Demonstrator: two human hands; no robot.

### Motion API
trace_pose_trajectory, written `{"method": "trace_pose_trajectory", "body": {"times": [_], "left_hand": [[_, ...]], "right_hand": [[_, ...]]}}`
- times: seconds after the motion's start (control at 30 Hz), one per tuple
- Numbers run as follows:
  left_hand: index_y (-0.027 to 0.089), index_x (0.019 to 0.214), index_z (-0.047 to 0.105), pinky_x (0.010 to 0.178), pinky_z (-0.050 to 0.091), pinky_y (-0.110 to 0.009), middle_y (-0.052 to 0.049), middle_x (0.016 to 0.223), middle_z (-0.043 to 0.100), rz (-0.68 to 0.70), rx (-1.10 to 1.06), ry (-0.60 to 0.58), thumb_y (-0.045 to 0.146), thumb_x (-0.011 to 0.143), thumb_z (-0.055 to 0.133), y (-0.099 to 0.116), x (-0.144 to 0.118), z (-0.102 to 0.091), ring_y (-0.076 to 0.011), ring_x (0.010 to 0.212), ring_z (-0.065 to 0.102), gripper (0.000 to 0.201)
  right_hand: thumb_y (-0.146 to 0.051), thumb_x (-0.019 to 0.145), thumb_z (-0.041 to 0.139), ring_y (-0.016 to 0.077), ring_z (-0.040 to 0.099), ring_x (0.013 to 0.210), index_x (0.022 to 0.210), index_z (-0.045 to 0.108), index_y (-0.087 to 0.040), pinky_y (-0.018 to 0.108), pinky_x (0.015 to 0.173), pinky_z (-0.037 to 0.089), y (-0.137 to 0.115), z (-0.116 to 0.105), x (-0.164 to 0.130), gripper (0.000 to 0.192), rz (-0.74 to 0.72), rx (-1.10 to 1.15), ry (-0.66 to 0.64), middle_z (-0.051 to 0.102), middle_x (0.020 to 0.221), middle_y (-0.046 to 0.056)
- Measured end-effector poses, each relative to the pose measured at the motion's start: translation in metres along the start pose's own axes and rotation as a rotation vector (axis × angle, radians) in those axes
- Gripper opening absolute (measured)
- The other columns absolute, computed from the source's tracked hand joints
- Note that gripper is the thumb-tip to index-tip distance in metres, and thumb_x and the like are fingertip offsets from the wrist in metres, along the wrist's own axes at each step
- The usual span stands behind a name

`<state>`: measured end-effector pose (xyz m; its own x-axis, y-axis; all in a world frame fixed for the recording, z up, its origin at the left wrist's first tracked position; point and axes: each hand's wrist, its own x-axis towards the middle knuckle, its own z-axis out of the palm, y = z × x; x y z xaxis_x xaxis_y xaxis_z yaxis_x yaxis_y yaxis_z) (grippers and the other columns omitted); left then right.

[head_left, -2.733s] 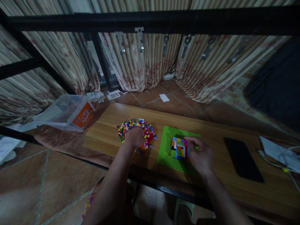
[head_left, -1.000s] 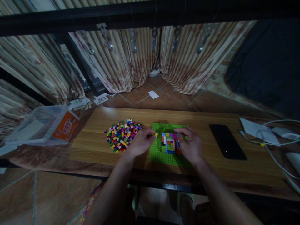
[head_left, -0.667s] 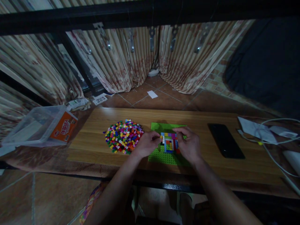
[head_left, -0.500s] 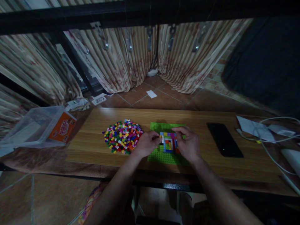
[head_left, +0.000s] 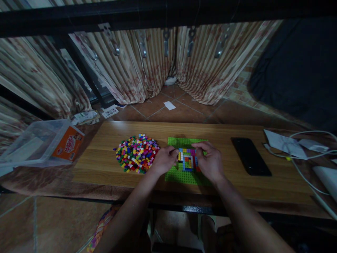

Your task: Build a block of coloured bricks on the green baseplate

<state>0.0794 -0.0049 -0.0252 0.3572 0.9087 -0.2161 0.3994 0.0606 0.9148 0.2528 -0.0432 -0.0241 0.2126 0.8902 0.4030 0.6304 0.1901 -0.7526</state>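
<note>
On the green baseplate (head_left: 177, 177) sits a low, roughly square build of coloured toy bricks (head_left: 187, 169), with blue, white, purple and orange pieces showing. At its left edge is my left hand (head_left: 164, 161), thumb and fingertips pinched together. Whatever they might hold is too small and dark to see. My right hand (head_left: 211, 162) covers the build's right side, its thumb and index finger drawn close together. Its other fingers are curled, and anything between them is hidden. A heap of loose toy bricks (head_left: 137, 154) lies to the left of my left hand.
A black phone (head_left: 250, 156) lies on the wooden board (head_left: 94, 165), right of the baseplate. White cables (head_left: 297, 168) and papers (head_left: 284, 142) are at the right end. A clear plastic bin (head_left: 37, 144) with an orange label stands at the left.
My left hand's fingertips have drawn back slightly to the left from the build's edge. My right hand has barely moved, and the whole view has shifted a little.
</note>
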Motion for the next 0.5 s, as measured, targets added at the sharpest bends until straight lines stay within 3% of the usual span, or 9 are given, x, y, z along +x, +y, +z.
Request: {"method": "trace_pose_trajectory", "body": {"times": [0.13,0.3,0.5], "left_hand": [[0.016,0.071,0.056,0.048,0.042,-0.020,0.001,0.063,0.060,-0.008,-0.031,-0.036,0.031,0.088,0.045,-0.003,-0.001,-0.002,-0.0104,0.051,0.059,0.025],[0.015,0.082,0.061,0.050,0.041,-0.020,0.002,0.067,0.060,0.025,-0.089,-0.108,0.029,0.078,0.060,-0.008,-0.002,-0.003,-0.0096,0.054,0.056,0.014],[0.015,0.080,0.061,0.051,0.040,-0.020,0.002,0.066,0.060,0.049,-0.108,-0.104,0.031,0.075,0.066,-0.011,-0.001,-0.001,-0.0094,0.054,0.054,0.017]], "right_hand": [[-0.019,0.087,0.045,0.0188,0.064,0.082,0.088,0.071,-0.020,0.034,0.078,0.050,0.002,0.000,-0.001,0.026,0.002,0.013,-0.029,0.068,0.087,0.005],[-0.010,0.086,0.042,0.0181,0.063,0.089,0.093,0.073,-0.022,0.034,0.082,0.051,0.000,0.002,-0.004,0.034,-0.093,0.020,-0.157,0.064,0.096,0.006],[-0.001,0.079,0.041,0.0230,0.057,0.104,0.106,0.073,-0.028,0.041,0.092,0.047,-0.002,0.008,-0.010,0.049,-0.233,-0.203,-0.275,0.061,0.109,0.007]]}}
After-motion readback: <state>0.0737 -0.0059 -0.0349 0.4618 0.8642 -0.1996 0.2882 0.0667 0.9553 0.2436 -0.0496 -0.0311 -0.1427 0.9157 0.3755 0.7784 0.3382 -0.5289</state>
